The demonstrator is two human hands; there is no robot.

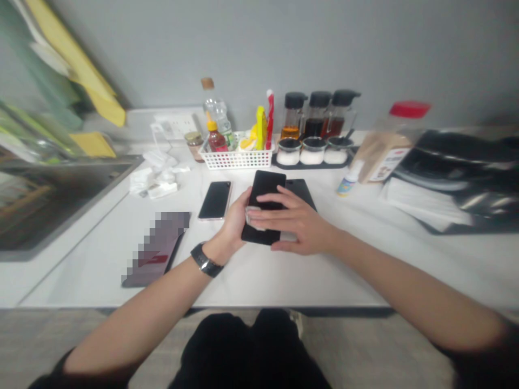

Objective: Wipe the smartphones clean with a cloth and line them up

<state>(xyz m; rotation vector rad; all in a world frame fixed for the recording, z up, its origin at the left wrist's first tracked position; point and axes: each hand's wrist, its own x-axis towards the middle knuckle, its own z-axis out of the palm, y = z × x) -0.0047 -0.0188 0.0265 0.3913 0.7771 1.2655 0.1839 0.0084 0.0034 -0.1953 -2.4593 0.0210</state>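
Note:
Above the counter, my left hand point(234, 219) grips a black smartphone point(267, 181) by its left edge, with the screen facing up. My right hand point(298, 224) lies across that phone, its fingers pressing a crumpled white tissue point(256, 216) against the glass. Part of the tissue is hidden under the fingers. Behind the right hand, a dark flat device point(300, 190) rests on the counter, mostly covered. Left of my hands lies another phone point(214, 200) with a black screen and pinkish edge. Nearer to me is a tablet-like device point(162, 254), partly blurred out.
Crumpled tissues point(158, 178) lie by the sink point(81, 210) at left. Along the wall stand a white basket point(237, 160), seasoning jars point(313, 152) and dark-lidded bottles point(318, 116). At right are a small spray bottle point(347, 182), a red-lidded jar point(389, 146) and a black appliance point(458, 162).

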